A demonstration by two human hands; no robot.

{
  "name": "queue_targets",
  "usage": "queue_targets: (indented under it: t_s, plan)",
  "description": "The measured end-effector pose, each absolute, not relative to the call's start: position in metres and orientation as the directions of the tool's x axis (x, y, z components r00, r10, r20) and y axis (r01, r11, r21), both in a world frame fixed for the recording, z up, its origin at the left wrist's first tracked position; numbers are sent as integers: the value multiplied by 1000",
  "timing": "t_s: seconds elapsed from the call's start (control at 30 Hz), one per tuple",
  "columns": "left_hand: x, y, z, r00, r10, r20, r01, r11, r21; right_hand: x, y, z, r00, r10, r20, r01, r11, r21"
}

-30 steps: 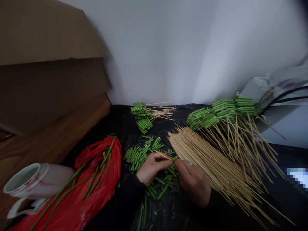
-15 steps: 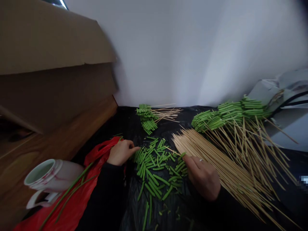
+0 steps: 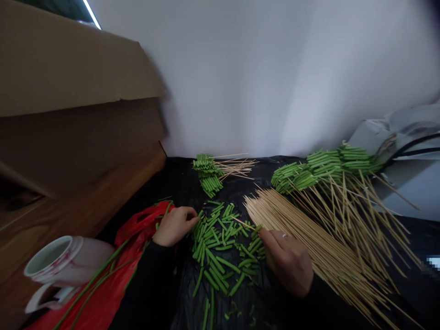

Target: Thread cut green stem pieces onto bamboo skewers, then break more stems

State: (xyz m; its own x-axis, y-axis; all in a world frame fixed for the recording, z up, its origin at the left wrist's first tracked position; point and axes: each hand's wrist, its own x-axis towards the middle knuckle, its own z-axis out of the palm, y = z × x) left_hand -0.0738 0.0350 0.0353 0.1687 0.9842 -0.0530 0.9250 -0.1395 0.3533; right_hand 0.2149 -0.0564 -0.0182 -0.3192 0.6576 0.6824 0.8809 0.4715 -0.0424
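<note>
Where unskewered, short green stem pieces (image 3: 215, 262) in a loose scatter

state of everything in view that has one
left hand, fingers curled, tips at the cut green stem pieces
right hand, fingers pinching a bamboo skewer, green piece near its end
cut green stem pieces, loose heap on black plastic sheet
threaded skewers, green pieces on, piled at the back
bare bamboo skewers, fanned out in a pile
red plastic bag, crumpled, long green stems across it
</note>
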Motion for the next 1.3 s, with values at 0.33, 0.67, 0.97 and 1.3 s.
queue_targets:
  t_s: [0.33, 0.67, 0.97, 1.3]
  plan:
    - [-20, 20, 19, 361, 900, -244, -27, 272, 962, 214, -59, -13, -339, 638, 691, 867, 497, -34]
    - [-15, 18, 15, 334, 895, -295, -232, 381, 895, 214, -61, -12, -337, 649, 682, 889, 458, 3]
    - [-13, 17, 16, 320, 899, -299, -249, 384, 889, 214, -62, -13, -346, 649, 678, 886, 463, 9]
    - [-14, 17, 14, 277, 907, -318, -242, 386, 890, 214, -62, -12, -371, 630, 682, 870, 492, 19]
